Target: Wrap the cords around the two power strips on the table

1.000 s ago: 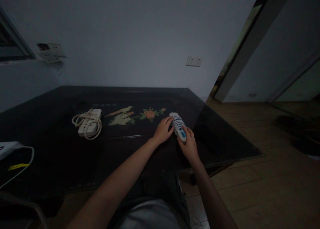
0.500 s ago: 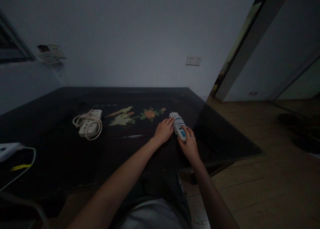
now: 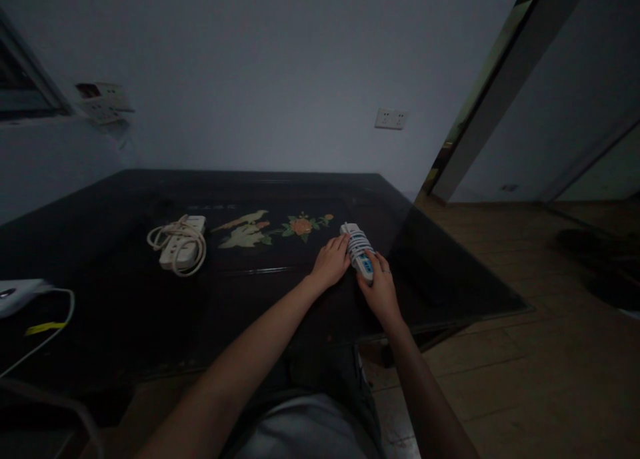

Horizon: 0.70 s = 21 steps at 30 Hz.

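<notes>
A white power strip with blue sockets lies slanted on the dark table, its pale cord wound around the middle in several turns. My right hand grips the near end, thumb on the left side and fingers over the top and right. Against the strip's left side, my left hand is closed, fingers together and fingertips at the wound cord; its thumb is hidden. Farther left lies another white power strip with a loosely looped cord on top, apart from both hands.
At the left edge sits a white device with a thin cable, near a yellow strip. The tabletop carries a bird-and-flower picture. Behind it stands a wall with a socket plate. Tiled floor lies to the right.
The view has shifted slightly. Both hands stay at the wound power strip, with hardly any visible movement.
</notes>
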### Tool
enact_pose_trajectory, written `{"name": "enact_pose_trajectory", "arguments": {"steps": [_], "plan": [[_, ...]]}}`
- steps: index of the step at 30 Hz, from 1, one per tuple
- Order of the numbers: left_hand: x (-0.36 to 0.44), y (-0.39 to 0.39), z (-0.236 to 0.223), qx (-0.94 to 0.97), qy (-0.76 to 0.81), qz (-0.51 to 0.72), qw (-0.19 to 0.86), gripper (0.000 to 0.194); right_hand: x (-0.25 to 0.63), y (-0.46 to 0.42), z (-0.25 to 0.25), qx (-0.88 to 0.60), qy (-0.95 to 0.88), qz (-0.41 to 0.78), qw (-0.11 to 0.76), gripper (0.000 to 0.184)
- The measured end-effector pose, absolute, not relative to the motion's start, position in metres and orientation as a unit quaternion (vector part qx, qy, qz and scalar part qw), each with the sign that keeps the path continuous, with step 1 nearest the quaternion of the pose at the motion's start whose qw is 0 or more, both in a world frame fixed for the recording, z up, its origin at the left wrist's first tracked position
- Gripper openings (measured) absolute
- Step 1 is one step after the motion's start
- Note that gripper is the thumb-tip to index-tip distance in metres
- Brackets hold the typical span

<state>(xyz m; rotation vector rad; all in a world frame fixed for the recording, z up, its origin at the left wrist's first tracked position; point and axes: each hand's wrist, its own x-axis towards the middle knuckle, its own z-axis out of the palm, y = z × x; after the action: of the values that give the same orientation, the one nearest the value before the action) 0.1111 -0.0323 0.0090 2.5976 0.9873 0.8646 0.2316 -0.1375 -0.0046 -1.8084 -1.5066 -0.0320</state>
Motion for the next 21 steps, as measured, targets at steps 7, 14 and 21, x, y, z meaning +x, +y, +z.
{"name": "enact_pose_trajectory", "arguments": {"steps": [7, 14, 21], "plan": [[0.111, -0.033, 0.013, 0.891, 0.36, 0.264, 0.083, 0.055, 0.231, -0.137, -0.005, -0.699, -0.595, -0.016, 0.397, 0.056], [0.111, -0.029, 0.01, 0.888, 0.356, 0.27, 0.103, 0.057, 0.232, -0.137, -0.005, -0.696, -0.596, -0.009, 0.4, 0.056], [0.106, -0.013, 0.002, 0.843, 0.337, 0.359, 0.216, 0.054, 0.232, -0.138, -0.006, -0.693, -0.59, -0.003, 0.415, 0.056]]}}
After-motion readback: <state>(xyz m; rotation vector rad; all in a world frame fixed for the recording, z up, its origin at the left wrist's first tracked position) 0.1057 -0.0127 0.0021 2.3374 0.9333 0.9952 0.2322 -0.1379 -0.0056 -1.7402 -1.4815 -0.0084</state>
